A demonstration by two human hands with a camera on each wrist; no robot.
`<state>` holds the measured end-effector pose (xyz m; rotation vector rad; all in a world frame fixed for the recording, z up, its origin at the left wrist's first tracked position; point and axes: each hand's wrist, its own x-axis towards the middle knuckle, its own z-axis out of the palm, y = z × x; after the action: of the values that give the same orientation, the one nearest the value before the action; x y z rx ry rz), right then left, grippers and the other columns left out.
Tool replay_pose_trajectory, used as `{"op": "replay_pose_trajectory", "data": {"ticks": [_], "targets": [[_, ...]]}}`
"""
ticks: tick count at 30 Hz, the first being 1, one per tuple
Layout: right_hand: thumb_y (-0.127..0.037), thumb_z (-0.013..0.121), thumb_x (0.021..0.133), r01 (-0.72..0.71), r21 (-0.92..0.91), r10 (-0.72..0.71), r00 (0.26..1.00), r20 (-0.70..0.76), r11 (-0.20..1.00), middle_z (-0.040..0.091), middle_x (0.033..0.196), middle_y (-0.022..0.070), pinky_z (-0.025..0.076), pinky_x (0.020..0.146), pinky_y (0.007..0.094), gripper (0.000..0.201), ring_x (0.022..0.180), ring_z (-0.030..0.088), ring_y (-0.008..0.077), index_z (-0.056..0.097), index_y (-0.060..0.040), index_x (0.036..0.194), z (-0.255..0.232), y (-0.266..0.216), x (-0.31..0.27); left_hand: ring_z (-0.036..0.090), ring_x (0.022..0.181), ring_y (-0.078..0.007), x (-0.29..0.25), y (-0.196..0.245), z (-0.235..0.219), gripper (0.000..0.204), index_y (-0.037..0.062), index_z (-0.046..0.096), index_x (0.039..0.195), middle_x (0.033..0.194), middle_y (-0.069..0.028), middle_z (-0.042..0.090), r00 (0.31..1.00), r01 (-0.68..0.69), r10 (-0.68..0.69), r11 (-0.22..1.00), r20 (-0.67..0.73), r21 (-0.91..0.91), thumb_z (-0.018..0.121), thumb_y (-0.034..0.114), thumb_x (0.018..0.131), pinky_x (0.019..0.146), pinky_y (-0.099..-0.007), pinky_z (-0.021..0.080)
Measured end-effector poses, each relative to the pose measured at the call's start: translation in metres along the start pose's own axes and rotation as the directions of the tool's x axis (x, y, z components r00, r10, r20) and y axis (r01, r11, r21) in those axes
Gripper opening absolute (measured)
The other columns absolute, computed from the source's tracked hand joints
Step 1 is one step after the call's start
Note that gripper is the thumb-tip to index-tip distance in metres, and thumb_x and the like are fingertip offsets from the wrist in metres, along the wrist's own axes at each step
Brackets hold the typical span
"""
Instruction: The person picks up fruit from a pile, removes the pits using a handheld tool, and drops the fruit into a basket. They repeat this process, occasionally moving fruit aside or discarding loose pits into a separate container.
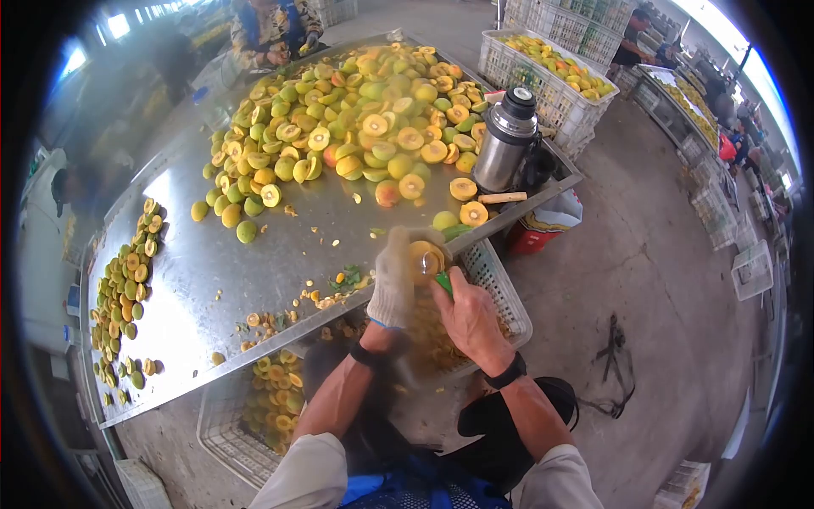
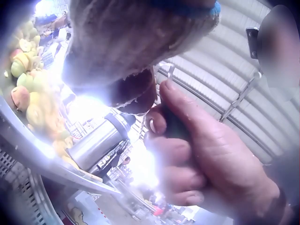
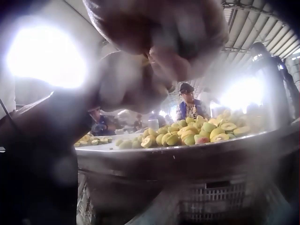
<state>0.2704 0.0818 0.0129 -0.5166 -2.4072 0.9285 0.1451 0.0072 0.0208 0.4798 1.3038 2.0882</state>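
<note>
My left hand (image 1: 393,276), in a white knitted glove, holds a peach half (image 1: 426,257) with its cut face up, over the table's near edge. My bare right hand (image 1: 476,322) grips a pitting tool by its green handle (image 1: 444,281). The tool's shiny metal end lies over the middle of the cut face. From the left wrist view, the glove (image 2: 136,42) looms above, and the right hand's fingers (image 2: 180,152) curl round the handle. Both hands are dark and blurred in the right wrist view.
Halved peaches (image 1: 318,138) heap on the metal table (image 1: 280,242), beside a steel thermos (image 1: 507,140). A smaller group of halves (image 1: 127,280) lies left. Below the edge stand a scrap crate (image 1: 517,310) and a crate of halves (image 1: 222,424). Someone (image 1: 275,34) works opposite.
</note>
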Motion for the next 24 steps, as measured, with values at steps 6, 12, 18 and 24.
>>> {"op": "replay_pose_trajectory", "data": {"ticks": [6, 12, 18, 24], "targets": [[-0.008, 0.067, 0.102, 0.028, 0.225, -0.041, 0.998, 0.052, 0.974, 0.065, 0.078, 0.0292, 0.049, 0.063, 0.0556, 0.013, 0.079, 0.066, 0.0526, 0.061, 0.0017, 0.108, 0.009, -0.009, -0.002, 0.068, 0.081, -0.0170, -0.003, -0.004, -0.009, 0.036, -0.0024, 0.062, 0.108, 0.091, -0.0117, 0.073, 0.969, -0.245, 0.244, 0.930, 0.037, 0.274, 0.051, 0.031, 0.113, 0.074, -0.0321, 0.056], [-0.004, 0.062, 0.102, -0.045, 0.292, -0.012, 0.982, 0.190, 0.955, 0.066, 0.082, 0.0304, 0.049, 0.065, 0.0538, 0.013, 0.084, 0.064, 0.0543, 0.062, 0.0041, 0.112, -0.005, -0.019, 0.002, 0.069, 0.076, -0.0192, 0.000, 0.000, -0.022, 0.023, -0.0030, 0.063, 0.104, 0.089, -0.0128, 0.074, 0.923, -0.385, 0.346, 0.821, 0.170, 0.421, 0.054, 0.018, 0.106, 0.072, -0.0322, 0.057], [-0.009, 0.062, 0.104, -0.016, 0.372, -0.065, 0.977, 0.204, 0.928, 0.063, 0.075, 0.0206, 0.048, 0.062, 0.0479, 0.014, 0.064, 0.062, 0.0403, 0.064, 0.0027, 0.111, -0.003, -0.016, -0.010, 0.069, 0.073, -0.0200, -0.014, 0.018, -0.015, 0.040, -0.0022, 0.068, 0.097, 0.083, -0.0122, 0.073, 0.888, -0.460, 0.380, 0.714, 0.260, 0.528, 0.044, 0.027, 0.110, 0.069, -0.0325, 0.055], [-0.041, 0.053, 0.115, -0.674, 0.591, 0.233, 0.724, 0.650, 0.444, 0.042, 0.062, -0.0054, 0.034, 0.046, 0.0282, 0.044, 0.050, 0.042, 0.0075, 0.053, -0.0093, 0.085, -0.018, -0.033, -0.014, 0.066, 0.073, -0.0181, -0.013, 0.019, -0.002, 0.059, -0.0034, 0.071, 0.090, 0.083, -0.0107, 0.072, 0.982, -0.104, 0.087, 0.990, 0.170, 0.096, 0.042, 0.043, 0.113, 0.068, -0.0310, 0.052]]}}
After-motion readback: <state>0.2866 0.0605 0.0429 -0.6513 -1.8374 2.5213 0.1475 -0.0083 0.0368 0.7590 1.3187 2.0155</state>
